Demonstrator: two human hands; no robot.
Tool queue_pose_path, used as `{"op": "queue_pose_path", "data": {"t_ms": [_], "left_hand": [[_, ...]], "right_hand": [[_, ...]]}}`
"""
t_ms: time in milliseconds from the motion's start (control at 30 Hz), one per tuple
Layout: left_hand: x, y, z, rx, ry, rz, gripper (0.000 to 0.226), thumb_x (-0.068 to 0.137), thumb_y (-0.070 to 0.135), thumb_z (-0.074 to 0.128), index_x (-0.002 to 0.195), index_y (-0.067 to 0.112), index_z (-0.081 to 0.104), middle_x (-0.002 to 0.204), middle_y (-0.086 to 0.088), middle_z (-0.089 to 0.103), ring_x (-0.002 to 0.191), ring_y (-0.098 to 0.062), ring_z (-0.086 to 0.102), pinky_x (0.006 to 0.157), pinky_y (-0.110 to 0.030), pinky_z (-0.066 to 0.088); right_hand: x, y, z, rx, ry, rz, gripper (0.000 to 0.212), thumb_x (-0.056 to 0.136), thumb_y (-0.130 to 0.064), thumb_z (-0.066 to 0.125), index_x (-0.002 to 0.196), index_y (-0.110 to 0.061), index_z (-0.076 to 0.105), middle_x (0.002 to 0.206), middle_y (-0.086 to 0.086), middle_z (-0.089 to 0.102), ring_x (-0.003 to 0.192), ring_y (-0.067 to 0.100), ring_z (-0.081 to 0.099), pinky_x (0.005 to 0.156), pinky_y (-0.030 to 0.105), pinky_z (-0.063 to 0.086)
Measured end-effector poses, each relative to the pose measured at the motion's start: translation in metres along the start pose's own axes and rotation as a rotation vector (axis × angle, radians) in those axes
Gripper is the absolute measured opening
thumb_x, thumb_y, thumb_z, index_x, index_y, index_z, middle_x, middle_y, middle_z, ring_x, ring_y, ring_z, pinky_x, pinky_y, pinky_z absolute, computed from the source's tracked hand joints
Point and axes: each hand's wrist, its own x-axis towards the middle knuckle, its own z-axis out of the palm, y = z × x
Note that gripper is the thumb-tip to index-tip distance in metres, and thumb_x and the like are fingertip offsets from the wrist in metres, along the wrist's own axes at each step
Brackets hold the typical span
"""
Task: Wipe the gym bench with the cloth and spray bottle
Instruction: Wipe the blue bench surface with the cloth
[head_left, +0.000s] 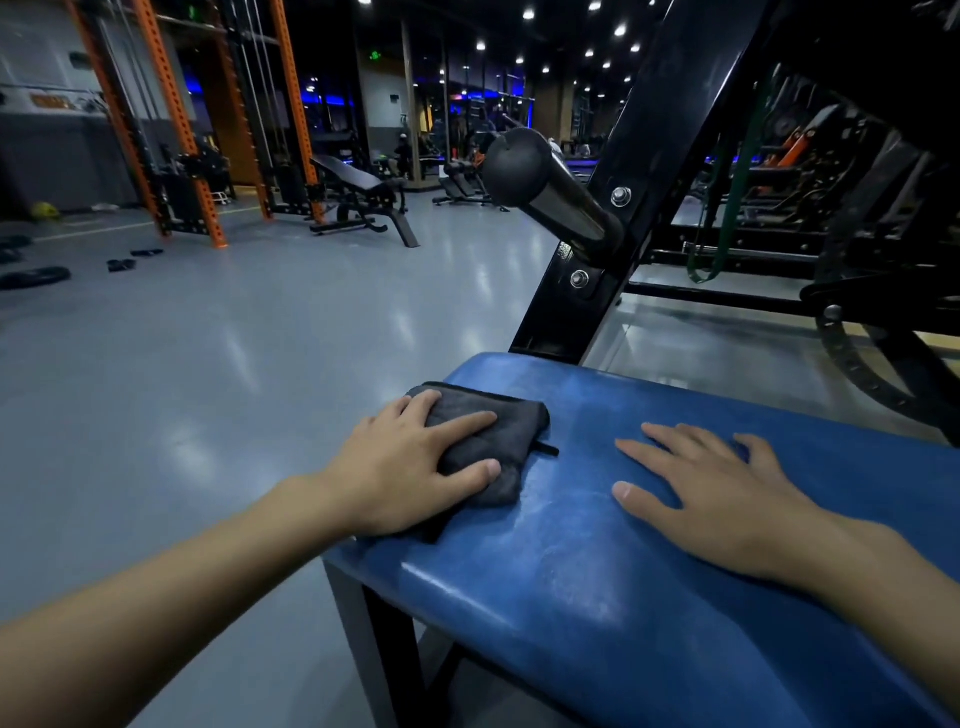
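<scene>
Bench pad (675, 545) fills the lower right of the view – blue vinyl, a bit scuffed and streaky, with a pale sheen that could be spray or just wear, we can't tell which. It looks firm underneath with a slick skin, so we'd guess a cloth glides over it easily and the pad won't budge under pressure.

Our cloth (498, 441) is dark grey, folded into a thick wad, sitting on the pad's left corner with a small loop tag poking out toward the middle. Soft and light, so it'll bunch up if we only pinch a corner – best to press it flat from on top. That's what our left hand (405, 467) is doing: palm down, fingers spread across the cloth, thumb curled round the near edge. Our right hand (727, 499) lies flat and open on bare vinyl, holding nothing, well apart from the cloth.

No spray bottle in sight anywhere.

Behind the pad a black steel upright (623, 208) with a capped peg (540, 182) rises off the frame. Further out are grey floor (208, 364), orange racks (171, 124) and another bench (358, 192). No brand or lettering we can read; a green sign far back is too small to make out.
</scene>
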Motion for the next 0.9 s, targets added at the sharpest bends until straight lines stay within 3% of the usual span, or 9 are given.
{"op": "queue_pose_path", "data": {"t_ms": [200, 433, 500, 533, 600, 633, 733, 800, 900], "left_hand": [[0.093, 0.007, 0.006, 0.012, -0.032, -0.04, 0.077, 0.074, 0.09, 0.019, 0.146, 0.063, 0.023, 0.161, -0.004, 0.027, 0.144, -0.033, 0.031, 0.115, -0.051, 0.031], [0.135, 0.027, 0.011, 0.034, -0.032, 0.009, 0.065, 0.088, 0.081, 0.025, 0.149, 0.06, 0.022, 0.163, -0.004, 0.026, 0.149, -0.03, 0.021, 0.117, -0.05, 0.023], [0.117, 0.025, 0.008, 0.039, -0.042, 0.074, 0.067, 0.085, 0.08, 0.022, 0.15, 0.06, 0.02, 0.166, -0.002, 0.021, 0.152, -0.026, 0.014, 0.12, -0.048, 0.016], [0.105, 0.022, 0.004, 0.033, -0.051, 0.103, 0.065, 0.088, 0.079, 0.024, 0.15, 0.06, 0.02, 0.167, 0.0, 0.018, 0.153, -0.024, 0.01, 0.122, -0.048, 0.012], [0.081, 0.017, -0.004, 0.016, -0.069, 0.129, 0.06, 0.095, 0.073, 0.027, 0.152, 0.058, 0.019, 0.168, 0.004, 0.013, 0.155, -0.019, 0.004, 0.123, -0.051, 0.007], [0.067, 0.015, -0.008, 0.009, -0.068, 0.122, 0.062, 0.094, 0.074, 0.025, 0.153, 0.056, 0.017, 0.168, 0.006, 0.011, 0.155, -0.017, 0.003, 0.122, -0.053, 0.008], [0.028, 0.0, -0.014, -0.038, -0.059, 0.055, 0.089, 0.071, 0.085, 0.009, 0.154, 0.054, 0.01, 0.168, 0.008, 0.009, 0.154, -0.014, 0.008, 0.121, -0.048, 0.018], [0.009, -0.011, -0.012, -0.046, -0.086, 0.038, 0.094, 0.066, 0.088, 0.011, 0.154, 0.054, 0.007, 0.168, 0.013, 0.002, 0.153, -0.014, 0.011, 0.121, -0.044, 0.022], [-0.001, -0.022, -0.01, -0.019, -0.118, 0.06, 0.095, 0.069, 0.092, 0.019, 0.154, 0.055, -0.001, 0.167, 0.019, -0.01, 0.152, -0.015, 0.016, 0.119, -0.041, 0.027]], "right_hand": [[0.005, 0.0, 0.013, 0.036, 0.062, -0.005, 0.091, 0.064, -0.083, -0.011, 0.149, -0.053, 0.003, 0.163, -0.02, -0.008, 0.151, 0.014, -0.014, 0.12, 0.052, -0.005], [0.004, 0.001, 0.009, 0.061, 0.036, -0.022, 0.088, 0.066, -0.084, -0.006, 0.147, -0.053, 0.007, 0.162, -0.021, -0.003, 0.15, 0.013, -0.011, 0.12, 0.05, -0.005], [0.002, 0.0, 0.002, 0.066, 0.014, -0.026, 0.075, 0.075, -0.081, 0.004, 0.142, -0.052, 0.022, 0.156, -0.021, 0.013, 0.149, 0.013, 0.004, 0.119, 0.049, 0.003], [0.006, -0.002, -0.005, 0.072, 0.047, -0.019, 0.064, 0.081, -0.075, 0.011, 0.132, -0.048, 0.038, 0.146, -0.021, 0.029, 0.142, 0.013, 0.021, 0.117, 0.047, 0.01], [0.029, -0.006, -0.022, 0.156, 0.196, -0.01, 0.044, 0.092, -0.061, 0.024, 0.098, -0.032, 0.057, 0.112, -0.016, 0.052, 0.113, 0.013, 0.048, 0.108, 0.043, 0.027], [0.047, -0.01, -0.03, 0.221, 0.271, -0.03, 0.039, 0.096, -0.056, 0.032, 0.093, -0.028, 0.059, 0.102, -0.014, 0.055, 0.105, 0.014, 0.053, 0.104, 0.041, 0.033], [0.102, -0.038, -0.051, 0.474, 0.316, -0.117, 0.036, 0.097, -0.045, 0.053, 0.124, -0.023, 0.06, 0.12, -0.007, 0.059, 0.111, 0.015, 0.056, 0.095, 0.03, 0.041], [0.131, -0.057, -0.058, 0.508, 0.224, -0.138, 0.058, 0.094, -0.045, 0.061, 0.143, -0.017, 0.047, 0.14, 0.001, 0.053, 0.122, 0.018, 0.054, 0.1, 0.027, 0.04], [0.16, -0.071, -0.059, 0.443, 0.027, -0.119, 0.091, 0.085, -0.051, 0.071, 0.154, -0.012, 0.027, 0.154, 0.009, 0.039, 0.139, 0.023, 0.042, 0.114, 0.033, 0.033]]}}
